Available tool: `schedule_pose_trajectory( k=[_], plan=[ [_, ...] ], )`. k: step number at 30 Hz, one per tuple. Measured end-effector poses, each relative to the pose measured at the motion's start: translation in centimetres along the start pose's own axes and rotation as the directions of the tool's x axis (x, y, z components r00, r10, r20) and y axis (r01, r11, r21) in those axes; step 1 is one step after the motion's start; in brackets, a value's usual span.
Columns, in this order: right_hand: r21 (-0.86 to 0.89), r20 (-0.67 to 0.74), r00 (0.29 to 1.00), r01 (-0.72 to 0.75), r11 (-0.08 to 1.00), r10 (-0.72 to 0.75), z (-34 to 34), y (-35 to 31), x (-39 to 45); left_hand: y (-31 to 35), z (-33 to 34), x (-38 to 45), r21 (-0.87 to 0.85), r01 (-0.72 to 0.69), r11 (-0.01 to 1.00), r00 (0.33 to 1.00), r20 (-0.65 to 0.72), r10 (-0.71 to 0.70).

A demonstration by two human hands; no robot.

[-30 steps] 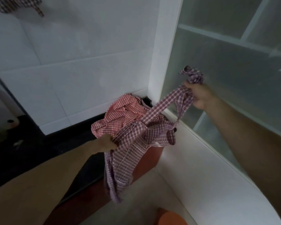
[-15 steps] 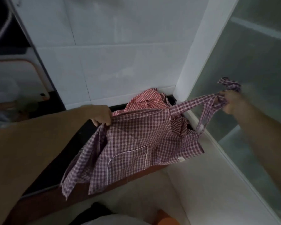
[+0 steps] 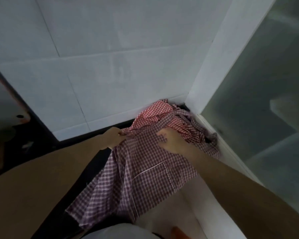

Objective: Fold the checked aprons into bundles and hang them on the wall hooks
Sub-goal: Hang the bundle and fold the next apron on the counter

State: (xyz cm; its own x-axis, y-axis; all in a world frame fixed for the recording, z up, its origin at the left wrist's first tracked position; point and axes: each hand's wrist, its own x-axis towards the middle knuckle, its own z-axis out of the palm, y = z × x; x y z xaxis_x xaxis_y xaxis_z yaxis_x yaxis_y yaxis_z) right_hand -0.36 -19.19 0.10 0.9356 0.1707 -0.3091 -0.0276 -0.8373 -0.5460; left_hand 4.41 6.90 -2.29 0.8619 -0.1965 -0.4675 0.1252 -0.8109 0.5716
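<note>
Purple checked apron [image 3: 141,176] spread over dark desk [image 3: 72,145] edge, draped downward. Left hand [image 3: 113,138] pinching its top hem; right hand [image 3: 171,142] gripping strap and cloth. Red checked apron [image 3: 155,111] heaped in corner behind.

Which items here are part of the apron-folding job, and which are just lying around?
In the job:
- purple-and-white checked cloth apron, gripped by the left hand and right hand
- crumpled red-and-white checked cloth apron, in the corner behind

Lying about:
- white tiled wall
- black countertop
- frosted glass panel
- pale board with a hole, far left
</note>
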Motion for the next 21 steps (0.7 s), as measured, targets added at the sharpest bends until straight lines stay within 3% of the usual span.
schedule_pose_trajectory(
  k=[4,8,10,13,15,18,21],
  plan=[
    [-0.15,0.151,0.983,-0.082,0.985,0.105,3.5,1.1,2.6,-2.2,-0.9,1.9,-0.159,0.095,0.983,0.995,0.022,-0.093],
    [-0.165,0.223,0.957,-0.153,0.974,0.188,5.8,3.9,5.6,-4.5,-2.6,3.8,-0.36,0.246,0.9,0.951,-0.088,-0.295],
    [-0.135,0.252,0.949,-0.159,0.978,0.189,6.3,4.7,6.6,-4.3,-3.2,4.3,-0.561,0.248,0.79,0.905,-0.157,-0.396],
    [-0.104,0.321,0.929,-0.161,0.982,0.186,6.3,5.6,7.9,-1.9,-3.2,5.5,-0.846,0.167,0.507,0.863,-0.123,-0.489],
    [-0.115,0.334,0.927,-0.139,0.984,0.17,6.4,6.0,8.6,0.5,-2.7,5.7,-0.901,0.117,0.417,0.919,-0.061,-0.39],
    [-0.097,0.391,0.908,-0.12,0.988,0.149,5.1,7.0,10.0,5.5,-1.9,6.5,-0.894,0.04,0.445,0.981,-0.049,-0.187],
    [-0.056,0.467,0.865,-0.176,0.983,0.181,3.8,7.9,10.8,9.5,-2.2,7.8,-0.862,-0.025,0.506,0.984,-0.111,-0.141]
  ],
)
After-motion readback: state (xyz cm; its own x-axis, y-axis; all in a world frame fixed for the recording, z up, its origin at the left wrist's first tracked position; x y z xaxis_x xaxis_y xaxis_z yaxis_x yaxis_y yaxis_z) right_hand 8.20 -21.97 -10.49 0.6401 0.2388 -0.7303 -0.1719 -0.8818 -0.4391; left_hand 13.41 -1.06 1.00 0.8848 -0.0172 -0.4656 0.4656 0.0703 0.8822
